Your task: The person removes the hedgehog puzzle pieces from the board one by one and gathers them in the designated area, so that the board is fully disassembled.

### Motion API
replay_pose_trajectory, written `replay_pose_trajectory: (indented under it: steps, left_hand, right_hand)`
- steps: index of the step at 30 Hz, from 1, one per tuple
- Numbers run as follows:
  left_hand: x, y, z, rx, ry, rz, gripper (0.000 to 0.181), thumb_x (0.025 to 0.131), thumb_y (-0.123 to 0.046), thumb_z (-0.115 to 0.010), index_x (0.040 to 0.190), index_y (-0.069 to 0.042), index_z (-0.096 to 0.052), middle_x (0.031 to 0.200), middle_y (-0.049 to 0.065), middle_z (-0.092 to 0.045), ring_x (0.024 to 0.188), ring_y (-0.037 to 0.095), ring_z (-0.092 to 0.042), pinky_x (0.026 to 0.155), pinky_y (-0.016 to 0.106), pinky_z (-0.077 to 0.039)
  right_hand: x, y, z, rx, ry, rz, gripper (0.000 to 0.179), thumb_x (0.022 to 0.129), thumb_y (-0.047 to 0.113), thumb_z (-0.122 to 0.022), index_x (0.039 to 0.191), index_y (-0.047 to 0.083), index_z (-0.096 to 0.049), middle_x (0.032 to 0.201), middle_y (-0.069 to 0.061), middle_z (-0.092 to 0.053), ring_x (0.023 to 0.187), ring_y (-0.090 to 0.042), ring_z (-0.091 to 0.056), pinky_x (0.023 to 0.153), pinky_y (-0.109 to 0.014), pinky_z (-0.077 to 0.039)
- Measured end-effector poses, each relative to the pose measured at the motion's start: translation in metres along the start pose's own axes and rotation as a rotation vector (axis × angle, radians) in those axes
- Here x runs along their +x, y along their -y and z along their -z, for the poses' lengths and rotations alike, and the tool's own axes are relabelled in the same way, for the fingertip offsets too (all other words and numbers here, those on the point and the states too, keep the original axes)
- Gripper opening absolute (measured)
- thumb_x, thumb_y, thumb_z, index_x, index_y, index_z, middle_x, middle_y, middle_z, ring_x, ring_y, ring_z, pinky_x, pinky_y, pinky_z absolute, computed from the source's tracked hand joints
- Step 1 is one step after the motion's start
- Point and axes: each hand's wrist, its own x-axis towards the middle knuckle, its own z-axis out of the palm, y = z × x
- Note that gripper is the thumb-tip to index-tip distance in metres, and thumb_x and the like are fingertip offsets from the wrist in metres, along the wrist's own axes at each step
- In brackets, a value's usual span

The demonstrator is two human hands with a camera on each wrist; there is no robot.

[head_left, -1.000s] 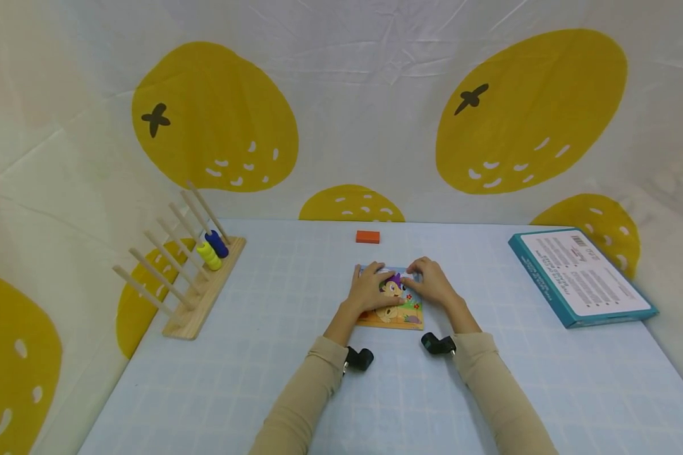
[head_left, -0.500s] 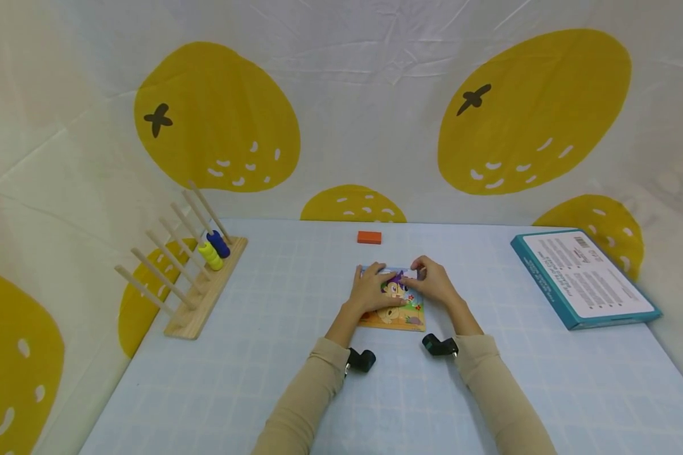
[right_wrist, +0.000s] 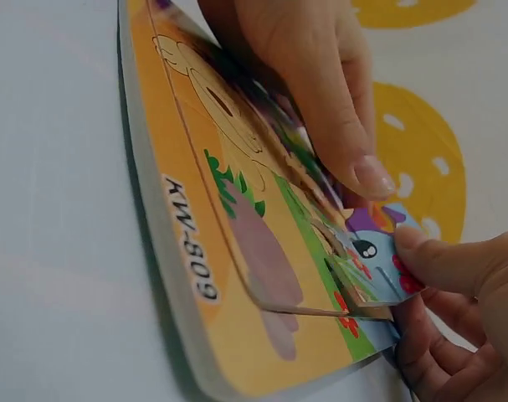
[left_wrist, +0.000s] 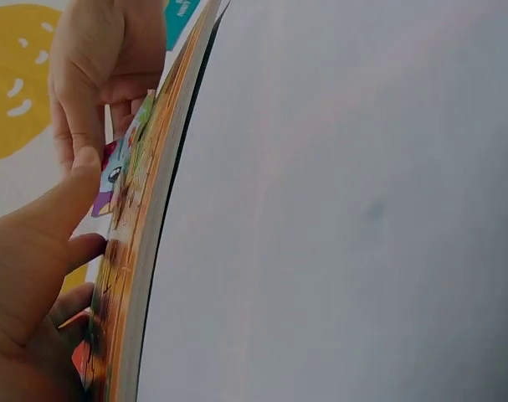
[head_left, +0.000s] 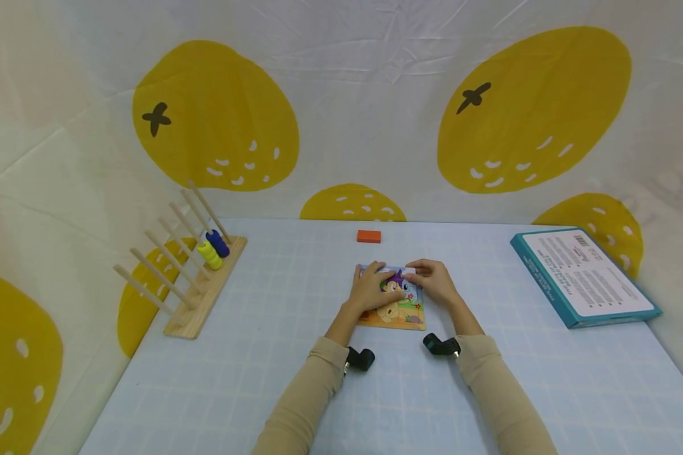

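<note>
A thin jigsaw board [head_left: 395, 319] with a cartoon picture lies on the table, mostly orange along its near edge. My left hand [head_left: 369, 292] is spread over the board's left part, its thumb reaching toward the middle. Between thumb and fingers, my right hand [head_left: 437, 282] pinches a blue puzzle piece [right_wrist: 379, 251] printed with an eye and red flowers. That piece is tilted, one edge raised above the board's upper right area. Beneath it a brown recess shows in the right wrist view. The left thumb's tip [right_wrist: 372, 177] is close beside the piece. Both hands hide parts of the picture.
An orange-red block [head_left: 369, 236] lies beyond the board. On the left stands a wooden peg rack [head_left: 205, 303] with yellow beads [head_left: 209, 256] and blue beads [head_left: 217, 244]. A teal-edged box [head_left: 583, 278] lies at the right. A patterned curtain [head_left: 370, 126] hangs behind the table.
My right hand's fingers have lowered and shifted slightly, and more of the blue piece shows beside them. The left thumb has moved up a little; the board stays in place.
</note>
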Motion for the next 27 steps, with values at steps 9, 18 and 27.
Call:
replay_pose_trajectory:
  steps: [9,18,27]
  left_hand:
    - [0.001,-0.002,-0.003,0.034,-0.013,0.036,0.06,0.084,-0.056,-0.06,0.135,-0.024,-0.054,0.143,0.005,-0.043,0.135,0.021,-0.033,0.113,0.053,-0.011]
    - [0.002,-0.002,-0.002,0.028,-0.004,0.063,0.061,0.084,-0.058,-0.059,0.135,-0.024,-0.054,0.144,0.005,-0.042,0.137,0.021,-0.03,0.114,0.052,-0.008]
    - [0.001,-0.002,-0.004,0.028,-0.012,0.056,0.062,0.083,-0.059,-0.059,0.134,-0.025,-0.054,0.143,0.004,-0.043,0.136,0.021,-0.032,0.114,0.052,-0.009]
  right_hand:
    - [0.003,-0.01,0.001,-0.037,0.045,-0.061,0.037,0.087,0.017,-0.068,0.116,-0.004,-0.061,0.109,-0.023,-0.063,0.096,-0.028,-0.06,0.085,-0.04,-0.049]
    - [0.006,-0.014,0.007,0.089,0.085,-0.025,0.027,0.088,0.016,-0.066,0.105,-0.005,-0.061,0.097,-0.018,-0.067,0.08,-0.013,-0.059,0.071,-0.022,-0.046]
    - [0.001,-0.015,0.004,0.101,0.029,-0.01,0.024,0.088,0.012,-0.066,0.104,-0.006,-0.06,0.09,-0.018,-0.069,0.071,-0.009,-0.059,0.065,-0.02,-0.047]
